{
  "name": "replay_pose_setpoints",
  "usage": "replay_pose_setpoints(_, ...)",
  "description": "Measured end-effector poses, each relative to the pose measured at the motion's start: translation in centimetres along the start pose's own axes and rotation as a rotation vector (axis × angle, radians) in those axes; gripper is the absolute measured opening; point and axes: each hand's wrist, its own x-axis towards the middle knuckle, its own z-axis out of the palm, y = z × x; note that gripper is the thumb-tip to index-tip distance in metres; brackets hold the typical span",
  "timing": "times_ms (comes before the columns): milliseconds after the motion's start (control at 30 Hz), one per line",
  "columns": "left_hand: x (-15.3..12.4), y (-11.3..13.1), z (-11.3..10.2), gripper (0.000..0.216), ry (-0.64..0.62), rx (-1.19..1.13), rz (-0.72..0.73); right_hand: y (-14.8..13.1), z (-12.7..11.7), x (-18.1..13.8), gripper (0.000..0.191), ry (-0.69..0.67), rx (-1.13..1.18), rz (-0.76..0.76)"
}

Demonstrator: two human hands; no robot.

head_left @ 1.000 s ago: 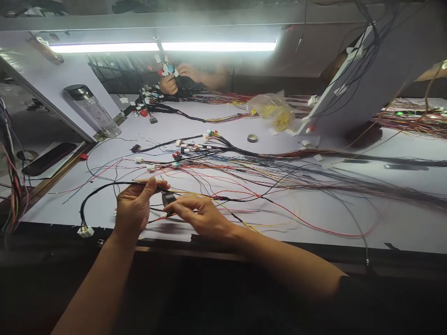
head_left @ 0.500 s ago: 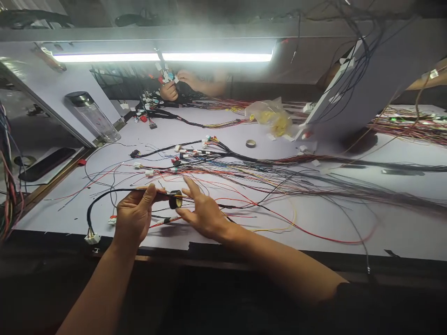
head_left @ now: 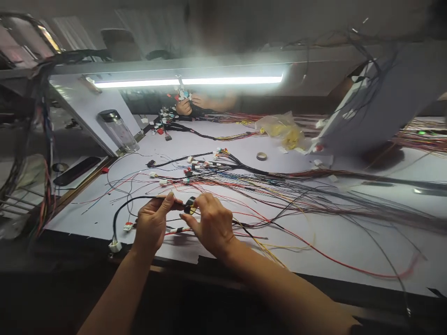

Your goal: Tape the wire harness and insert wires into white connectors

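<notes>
My left hand is closed on a black-wrapped wire bundle, thumb on top. The bundle curves down at its left end to a white connector. Just right of those fingers sits a small roll of black tape at the bundle. My right hand has its fingers bent over the roll's right side, with the thumb below it. Loose wires, yellow and black among them, run out beneath my right hand towards the table's front edge. A white-and-red connector lies left of my left wrist.
Wire harnesses with several connectors spread across the white table. Another tape roll, a plastic bag with yellow pieces and a clear bottle stand or lie farther back. A co-worker's hands hold connectors beyond the lamp.
My right hand has gone from spread fingers beside the tape roll to fingers closed on it. My left hand keeps its hold on the bundle. The camera view has shifted up and left.
</notes>
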Motion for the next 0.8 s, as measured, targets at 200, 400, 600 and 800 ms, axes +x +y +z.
replay_pose_setpoints(200,-0.7,-0.8,-0.1,0.025,-0.151,0.111,0.112,0.7,0.8,0.5,0.011,-0.098,-0.023,-0.015)
replay_pose_setpoints(400,-0.5,-2.1,-0.5,0.015,-0.141,0.248,0.223,1.9,1.4,0.4,0.016,-0.08,-0.049,-0.092)
replay_pose_setpoints(600,1.0,-1.8,0.0,0.024,-0.088,0.206,0.046,3.2,1.2,-0.5,0.018,0.099,-0.055,-0.309)
replay_pose_setpoints(800,1.3,-0.4,0.7,0.03,-0.092,0.112,-0.127,3.2,2.6,1.1,0.027,-0.012,-0.105,-0.505)
